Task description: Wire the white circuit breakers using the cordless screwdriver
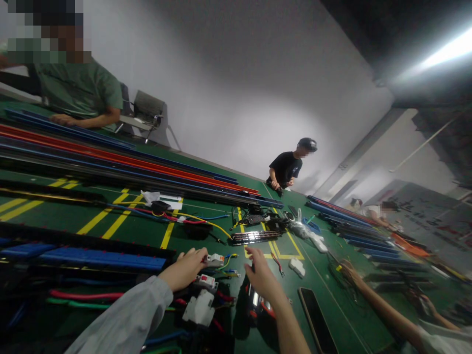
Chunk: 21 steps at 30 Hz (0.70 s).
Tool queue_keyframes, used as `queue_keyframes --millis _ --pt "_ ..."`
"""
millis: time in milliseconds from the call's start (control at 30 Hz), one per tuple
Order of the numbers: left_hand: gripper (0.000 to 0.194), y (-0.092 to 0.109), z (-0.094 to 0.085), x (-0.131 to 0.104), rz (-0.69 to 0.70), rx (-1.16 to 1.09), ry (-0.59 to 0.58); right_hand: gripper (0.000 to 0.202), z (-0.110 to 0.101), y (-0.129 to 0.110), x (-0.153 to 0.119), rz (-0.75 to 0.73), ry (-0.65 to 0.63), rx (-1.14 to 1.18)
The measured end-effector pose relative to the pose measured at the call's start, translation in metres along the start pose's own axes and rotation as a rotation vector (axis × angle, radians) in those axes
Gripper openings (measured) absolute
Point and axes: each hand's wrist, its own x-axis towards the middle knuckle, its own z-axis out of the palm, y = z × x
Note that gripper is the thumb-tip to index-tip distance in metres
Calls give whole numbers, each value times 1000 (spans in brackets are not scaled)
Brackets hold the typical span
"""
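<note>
My left hand (187,268) has its fingers closed at the left end of a small white circuit breaker (216,260), which has thin yellow-green and blue wires at its right. Just below are another breaker with a red switch (207,281) and a larger white breaker-like block (199,308), with red, green and blue wires around them. My right hand (262,276) hovers palm down with fingers apart, holding nothing visible. Beneath it lies an orange and black tool (254,302), partly hidden by my hand and forearm.
A phone (317,319) and a white plastic piece (297,267) lie to the right. A co-worker's hand (348,273) handles a thin cable there. Long blue, black and orange rails (147,164) cross the far side of the green table (217,221). Other people stand around it.
</note>
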Motion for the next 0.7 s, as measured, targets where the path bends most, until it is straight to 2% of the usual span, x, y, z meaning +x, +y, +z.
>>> queue_keyframes --millis 100,167,233,333,433,567,700 --pt "26 -1 2 -1 3 -8 21 58 -38 27 -57 180 -133 -159" --pt "27 -2 3 -1 4 -6 31 79 -40 42 -90 269 -226 -253" --pt "28 -2 4 -2 21 2 30 91 -25 52 -108 291 -245 -323" --pt "28 -2 5 -2 50 4 33 91 5 59 -111 301 -181 -463" --pt "28 -2 5 -2 39 -2 30 88 19 60 -103 352 -103 -544" --pt "30 -5 7 -3 63 88 15 74 8 57 -102 376 -43 -378" --pt "35 -8 9 -5 103 142 39 49 -22 40 -93 298 106 38"
